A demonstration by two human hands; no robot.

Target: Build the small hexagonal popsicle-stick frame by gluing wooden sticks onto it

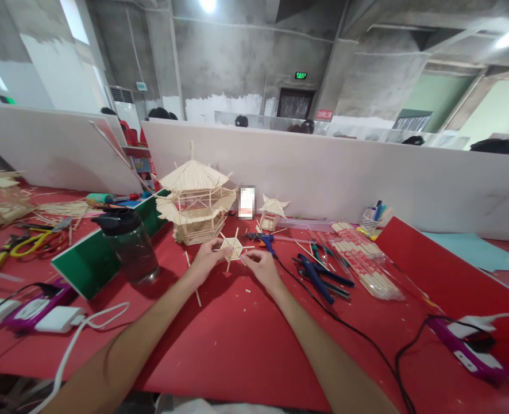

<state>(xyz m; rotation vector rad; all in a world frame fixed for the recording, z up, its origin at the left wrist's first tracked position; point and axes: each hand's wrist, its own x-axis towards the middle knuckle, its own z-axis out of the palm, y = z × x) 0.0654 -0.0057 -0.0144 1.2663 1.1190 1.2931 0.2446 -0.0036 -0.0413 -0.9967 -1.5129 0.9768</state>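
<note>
My left hand (pixel 208 260) is closed on the left side of a small hexagonal, web-like frame of pale wooden sticks (pixel 234 248), with spokes poking out past its rim. At the frame's lower right, my right hand (pixel 262 267) has thumb and fingertips pinched together. Whether they grip a spoke or a tiny separate piece is too small to tell. Behind the frame stands a two-tiered stick pagoda (pixel 194 198), with a smaller stick pavilion (pixel 273 213) to its right. A blue glue gun (pixel 266 241) lies just beyond my right hand.
Blue-handled pliers (pixel 317 279) and bagged sticks (pixel 369 264) lie to the right. A dark water bottle (pixel 129 247) stands left, by a green board (pixel 91 261). A lit phone (pixel 246 203) leans at the back. Cables run from purple power strips (pixel 470 351) on both sides.
</note>
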